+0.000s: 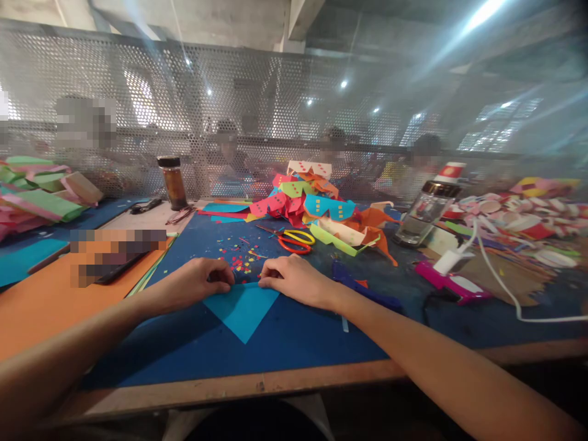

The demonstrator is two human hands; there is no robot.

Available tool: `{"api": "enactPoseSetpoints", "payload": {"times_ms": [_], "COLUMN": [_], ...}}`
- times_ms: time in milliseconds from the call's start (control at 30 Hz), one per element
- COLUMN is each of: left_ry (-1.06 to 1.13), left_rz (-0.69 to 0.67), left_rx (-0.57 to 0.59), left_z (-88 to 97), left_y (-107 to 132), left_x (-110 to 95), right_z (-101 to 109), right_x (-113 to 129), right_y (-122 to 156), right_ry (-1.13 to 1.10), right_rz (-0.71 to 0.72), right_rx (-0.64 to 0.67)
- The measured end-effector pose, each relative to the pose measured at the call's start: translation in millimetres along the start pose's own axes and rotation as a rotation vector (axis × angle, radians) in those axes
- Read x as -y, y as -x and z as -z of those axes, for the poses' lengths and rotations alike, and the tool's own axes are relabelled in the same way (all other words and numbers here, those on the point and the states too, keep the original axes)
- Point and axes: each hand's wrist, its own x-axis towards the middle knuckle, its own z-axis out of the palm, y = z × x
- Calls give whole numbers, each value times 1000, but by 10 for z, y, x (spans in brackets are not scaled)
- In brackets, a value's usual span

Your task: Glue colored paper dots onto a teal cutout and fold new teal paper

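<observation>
A blue sheet of paper point(244, 309) lies on the dark blue tabletop, a triangle with its point toward me. My left hand point(204, 283) pinches its far left edge, fingers curled. At the far right edge, my right hand point(287, 278) grips the same paper between thumb and fingers. Just beyond my hands are small scattered paper scraps point(241, 260) in several colours. Scissors point(296, 241) with red and yellow handles rest past my right hand. A dark blue tool point(365, 288), its kind unclear, lies partly behind my right forearm.
Cut and folded coloured paper pieces point(305, 205) are heaped at the back. A glass bottle point(425, 211) and a pink power strip point(452, 283) with a white cable stand right. At left are orange sheets point(41, 312), a dark jar point(173, 184) and more paper. A perforated metal screen point(266, 104) closes the back.
</observation>
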Motion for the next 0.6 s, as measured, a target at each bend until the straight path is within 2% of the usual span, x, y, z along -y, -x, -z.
{"api": "enactPoseSetpoints", "payload": {"times_ms": [167, 300, 467, 600], "left_ry": [-93, -144, -186, -230], "left_rz": [-62, -153, -347, -387], "left_rx": [-57, -75, -34, -20], "left_z": [-34, -78, -131, -134], "left_y": [-5, 9, 49, 66], "left_x": [23, 36, 57, 61], "right_z": [-30, -39, -47, -56], "right_x": [-26, -36, -48, -58], "right_y": [-7, -7, 0, 6], "right_ry": [59, 62, 65, 97], "right_rz": [63, 55, 77, 107], "right_rx": [-35, -31, -43, -72]}}
